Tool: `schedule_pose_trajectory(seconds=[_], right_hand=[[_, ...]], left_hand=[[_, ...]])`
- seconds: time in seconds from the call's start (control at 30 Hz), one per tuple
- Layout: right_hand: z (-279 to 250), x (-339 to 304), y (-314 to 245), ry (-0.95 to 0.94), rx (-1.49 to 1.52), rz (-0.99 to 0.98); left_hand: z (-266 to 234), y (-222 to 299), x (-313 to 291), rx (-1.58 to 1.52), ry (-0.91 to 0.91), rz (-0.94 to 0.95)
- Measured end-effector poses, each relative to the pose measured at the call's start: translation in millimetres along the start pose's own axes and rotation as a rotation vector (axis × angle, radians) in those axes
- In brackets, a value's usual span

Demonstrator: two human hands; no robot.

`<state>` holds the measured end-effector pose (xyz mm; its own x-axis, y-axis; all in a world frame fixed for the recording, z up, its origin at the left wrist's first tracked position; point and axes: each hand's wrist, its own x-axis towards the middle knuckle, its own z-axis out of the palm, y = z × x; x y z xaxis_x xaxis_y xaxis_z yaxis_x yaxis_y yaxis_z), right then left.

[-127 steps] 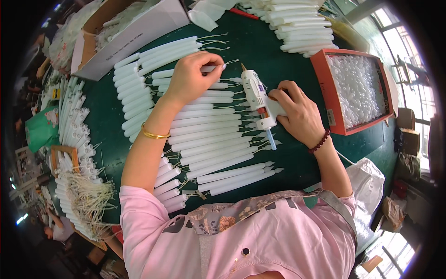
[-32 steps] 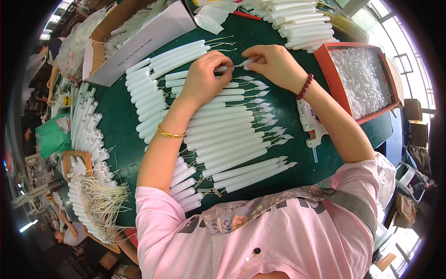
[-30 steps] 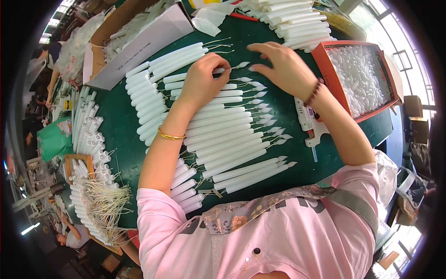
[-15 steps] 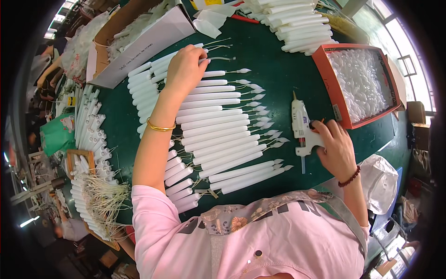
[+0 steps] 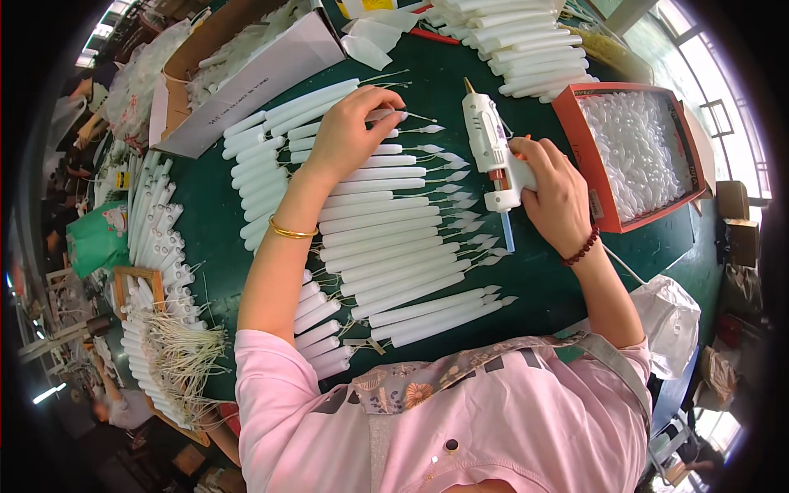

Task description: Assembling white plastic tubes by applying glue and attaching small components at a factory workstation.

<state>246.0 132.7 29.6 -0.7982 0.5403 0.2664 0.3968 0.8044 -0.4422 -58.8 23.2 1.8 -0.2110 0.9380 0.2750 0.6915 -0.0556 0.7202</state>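
My right hand [image 5: 555, 189] is wrapped round a white hot glue gun [image 5: 485, 135], lifted over the green table with its nozzle towards the far side. A blue glue stick [image 5: 508, 232] pokes out of its rear. My left hand [image 5: 349, 135] bends over the far end of a row of white candle sticks [image 5: 382, 226]. Its thumb and forefinger pinch a white candle stick [image 5: 395, 117], from which a thin wire extends to the right; the fingers partly hide it. Most sticks in the row have flame-shaped white tips [image 5: 479, 240] on wires at their right ends.
An orange-red box [image 5: 606, 209] of loose white flame tips stands at the right. White sticks [image 5: 538, 62] are piled at the far side. A cardboard box [image 5: 246, 103] stands far left, near more wired sticks [image 5: 168, 283]. The green table [image 5: 222, 185] shows between them.
The glue gun has come up and to the left, towards my left hand, with my right hand gripping it. My left hand has shifted slightly right and nearer.
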Motion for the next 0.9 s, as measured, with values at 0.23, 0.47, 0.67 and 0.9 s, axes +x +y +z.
schedule_pose_trajectory(seconds=[0.23,0.47,0.67,0.9], right_hand=[[22,-2,11,0.011,0.095,0.030],[23,-4,13,0.008,0.051,-0.099],[27,-7,10,-0.036,-0.055,-0.160],[25,-7,1,0.013,0.022,-0.089]], left_hand=[[7,-1,2,-0.084,-0.060,0.033],[14,4,4,-0.101,-0.006,0.074],[23,6,2,-0.063,0.104,0.038],[29,3,-3,0.037,0.161,-0.032]])
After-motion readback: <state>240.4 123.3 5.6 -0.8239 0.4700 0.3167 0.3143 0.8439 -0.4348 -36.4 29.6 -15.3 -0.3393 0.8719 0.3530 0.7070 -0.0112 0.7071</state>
